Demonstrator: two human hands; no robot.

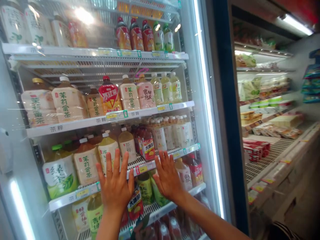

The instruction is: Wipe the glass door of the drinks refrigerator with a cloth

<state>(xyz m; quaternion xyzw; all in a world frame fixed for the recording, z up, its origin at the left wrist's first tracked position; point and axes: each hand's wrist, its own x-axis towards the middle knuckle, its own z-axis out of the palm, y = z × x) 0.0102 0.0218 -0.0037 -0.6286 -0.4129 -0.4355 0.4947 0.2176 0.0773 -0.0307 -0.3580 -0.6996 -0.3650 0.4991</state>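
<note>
Left hand [115, 186]: fully open, fingers spread and pointing up, palm laid flat on the glass door [83, 16]; it grips nothing.
Right hand [168, 176]: likewise open and flat on the same pane, fingers close together and tilted slightly left; it holds nothing.
Glass door: directly ahead, covering the drinks fridge; glare and streaked reflections show on its surface. Both hands touch its lower middle, just beside each other.
Shelf [75, 125]: one of several white wire racks behind the glass, with price tags along its front edge.
Red-labelled bottle [109, 95]: upright on the second rack, between pale tea bottles.
Green tea bottle [60, 173]: large, on the rack level with the left hand, to its left.
Open chiller [270, 133]: to the right of the fridge, its tiers holding packaged food.
</note>
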